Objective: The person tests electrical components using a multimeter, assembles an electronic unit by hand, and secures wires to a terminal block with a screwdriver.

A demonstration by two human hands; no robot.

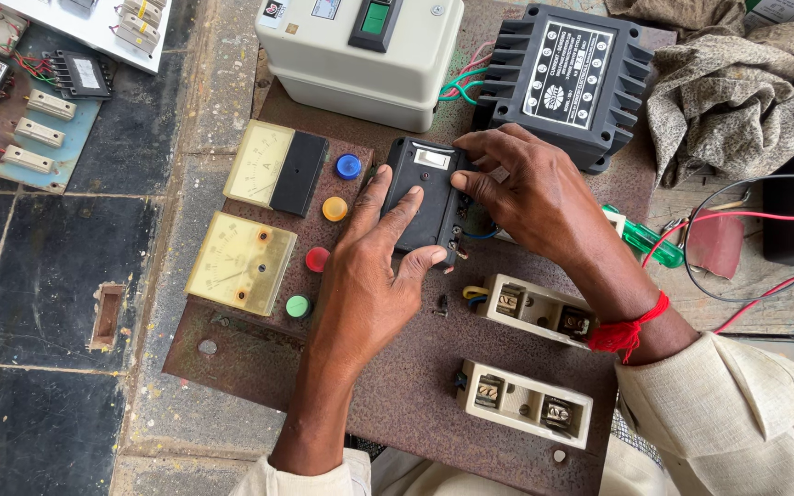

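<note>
Rusty metal panel (pixel 397 386) lies under both your hands, on a stone ledge. Beyond your fingertips stands the cream box (pixel 360 55) with a green switch, and to its right the black finned block (pixel 567 83), just past your right knuckles. A crumpled grey cloth (pixel 737 101) sits well off to the right of that.

Left of your left fingers are two pale yellow meters (pixel 241 262), one above the other, with a column of round lamps between them and your fingers: blue (pixel 348 166), amber (pixel 334 208), red (pixel 317 259), green (pixel 298 307). Nearer your wrists than your fingers are two cream fuse holders (pixel 526 404), one under your right forearm, one below it.

The small black box (pixel 429 197) sits upright on the panel, right between your two sets of fingers. Your left hand (pixel 369 276) lies flat on its left side, fingers spread narrow and resting on the face, thumb hooked at its lower edge. Your right hand (pixel 535 188) comes in from the other side, fingers curled close, tips pressing the top right corner beside the white switch. Both hands grip the box between them. A red thread (pixel 631 326) circles your right wrist. A green-handled screwdriver (pixel 645 239) lies just behind your right hand.
</note>
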